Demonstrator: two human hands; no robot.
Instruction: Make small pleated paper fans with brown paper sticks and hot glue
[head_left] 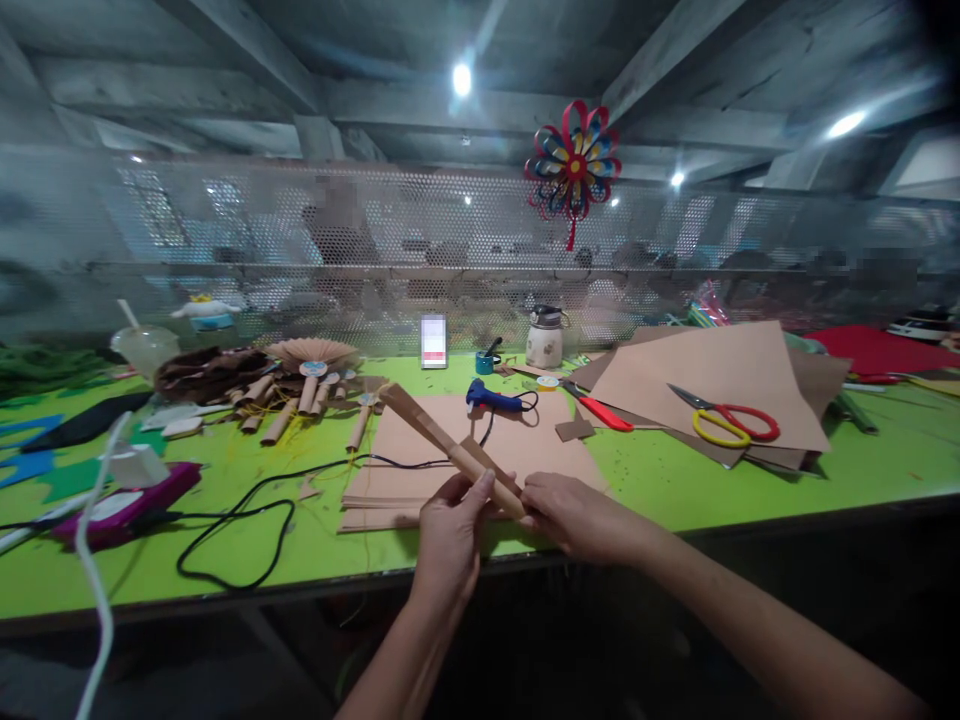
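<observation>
My left hand [454, 525] is closed around a long piece of folded brown paper [420, 420], thumb on top. The piece slants up and to the left, with a paler, rolled-looking lower part. My right hand [574, 510] pinches at its lower right end, where a darker brown paper strip [480, 457] angles off. Its fingertips are partly hidden, so exactly which layer they grip is unclear. Beneath both hands lies a stack of light brown paper sheets [397, 490]. A blue glue gun [499, 400] rests on the stack's far part.
Scissors [724, 420] lie on large brown sheets [697, 370] at right, near a red-handled cutter [607, 412]. Finished paper fans [311, 360] with rolled handles sit left. A black cable [285, 485] crosses to a purple power strip [135, 500]. A phone [433, 342] and jar [544, 340] stand behind.
</observation>
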